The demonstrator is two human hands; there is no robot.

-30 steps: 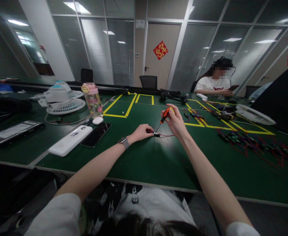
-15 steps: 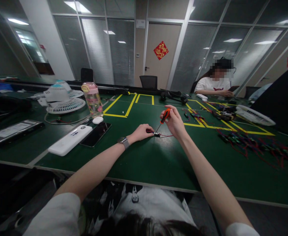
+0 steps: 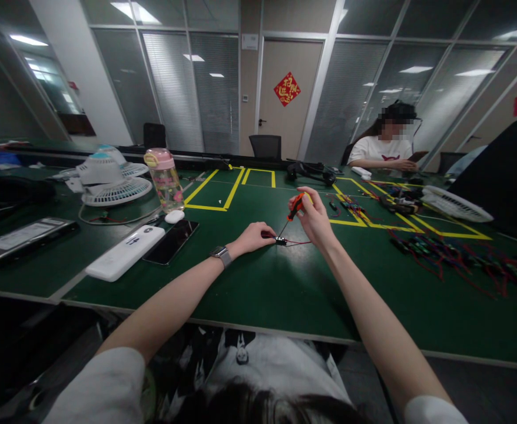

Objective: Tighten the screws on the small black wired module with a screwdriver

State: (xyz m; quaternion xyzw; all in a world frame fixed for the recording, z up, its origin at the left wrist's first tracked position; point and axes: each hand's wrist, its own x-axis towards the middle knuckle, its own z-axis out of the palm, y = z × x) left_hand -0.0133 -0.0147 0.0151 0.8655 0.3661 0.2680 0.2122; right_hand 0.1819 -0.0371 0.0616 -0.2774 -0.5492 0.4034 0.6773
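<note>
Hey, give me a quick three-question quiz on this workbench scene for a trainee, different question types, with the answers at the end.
1. Which hand holds the orange-and-black screwdriver?
2. True or false: that screwdriver points straight up.
3. Fill in: the watch is on the camera wearer's ____ wrist.

Key:
1. The right hand.
2. False; it slants down toward the small wired part.
3. left

Left hand (image 3: 255, 237) low, curled; right hand (image 3: 315, 218) higher, gripping.
</note>
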